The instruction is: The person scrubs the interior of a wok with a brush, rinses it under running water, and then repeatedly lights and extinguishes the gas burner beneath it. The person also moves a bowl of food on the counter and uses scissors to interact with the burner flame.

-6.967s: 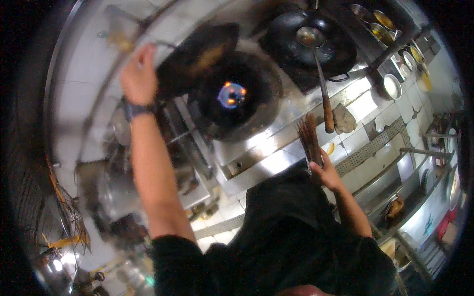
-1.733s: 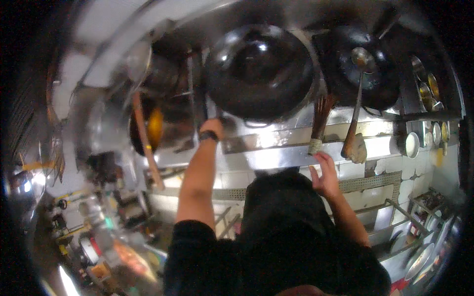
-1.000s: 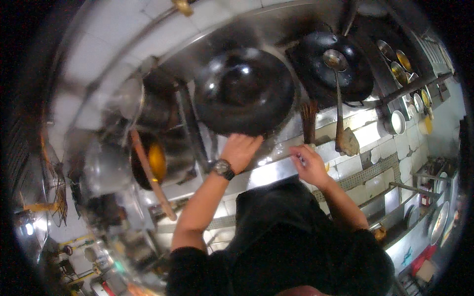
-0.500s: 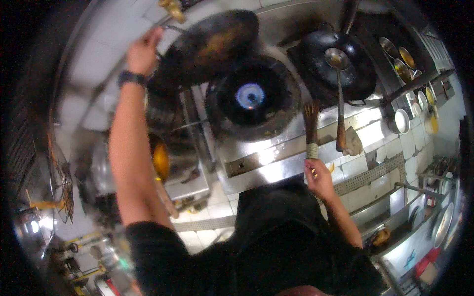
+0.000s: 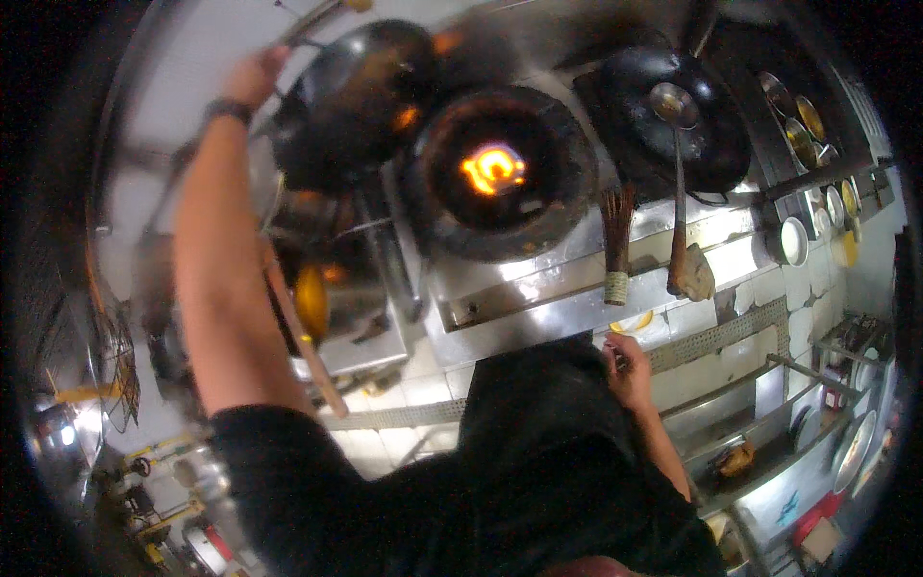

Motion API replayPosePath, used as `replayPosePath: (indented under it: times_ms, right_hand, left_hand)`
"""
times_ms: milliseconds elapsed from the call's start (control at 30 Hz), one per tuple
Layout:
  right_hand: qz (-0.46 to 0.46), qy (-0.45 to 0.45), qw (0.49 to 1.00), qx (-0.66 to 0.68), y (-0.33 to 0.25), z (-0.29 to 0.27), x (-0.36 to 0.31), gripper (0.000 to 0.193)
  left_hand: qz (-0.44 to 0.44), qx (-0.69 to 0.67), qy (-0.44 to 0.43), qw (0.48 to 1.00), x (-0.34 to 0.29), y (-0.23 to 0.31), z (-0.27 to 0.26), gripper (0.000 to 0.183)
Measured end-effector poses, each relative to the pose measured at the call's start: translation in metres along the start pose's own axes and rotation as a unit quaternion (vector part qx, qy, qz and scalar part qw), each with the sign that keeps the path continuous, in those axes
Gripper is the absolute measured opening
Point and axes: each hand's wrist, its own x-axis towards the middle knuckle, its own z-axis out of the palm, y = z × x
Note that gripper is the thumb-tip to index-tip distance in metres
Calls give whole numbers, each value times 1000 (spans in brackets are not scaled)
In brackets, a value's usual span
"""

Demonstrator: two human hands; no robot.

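Observation:
My left hand point(image 5: 257, 77), blurred, is closed on the side handle of a dark wok point(image 5: 358, 115). The wok is tilted up to the left of a burner point(image 5: 493, 171), where an orange flame burns. My right hand point(image 5: 628, 370) is in front of the stove's near edge, fingers loosely bent and apart, with nothing seen in them. Just beyond it lies a bristle wok brush point(image 5: 617, 240), its pale bound end toward me. Beside the brush, a long-handled ladle point(image 5: 675, 106) rests in a second wok point(image 5: 716, 144), its wooden handle end against a crumpled cloth point(image 5: 698, 279).
On the left, a yellow-orange item point(image 5: 311, 302) and a wooden handle point(image 5: 322, 375) are by a metal counter. Metal bowls point(image 5: 798, 142) and a white bowl point(image 5: 792, 241) stand at the right. A metal rack point(image 5: 760, 413) is at the lower right, over a tiled floor.
My left hand has moved the wok left, away from the burner. The flame has turned from blue to orange. My right hand has let go of the brush and drawn back toward me.

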Motion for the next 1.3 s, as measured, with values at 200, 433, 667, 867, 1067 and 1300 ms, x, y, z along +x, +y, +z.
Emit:
replayPosePath:
  times_ms: [200, 433, 667, 867, 1067, 1300]
  right_hand:
    - [-16, -13, 999, -34, -19, 10, 18, 21]
    - [-8, -32, 999, -39, -13, 13, 16, 22]
    - [-50, -45, 996, -59, -15, 14, 14, 22]
    - [-46, -32, 997, -45, 11, 19, 21, 20]
    - [-51, -56, 997, -22, -3, 23, 20, 17]
    - [-98, -126, 986, -35, -7, 28, 21, 20]
  left_hand:
    - [37, -73, -31, 996, 1, 7, 13, 41]
    - [127, -32, 88, 988, -32, 31, 18, 33]
    - [10, -7, 157, 987, -82, 96, -25, 43]
    - [-85, -175, 468, 862, -171, 209, 12, 34]
    - [-173, 14, -329, 928, -358, 195, 207, 30]
    - [-125, 115, -430, 887, -361, 131, 312, 32]
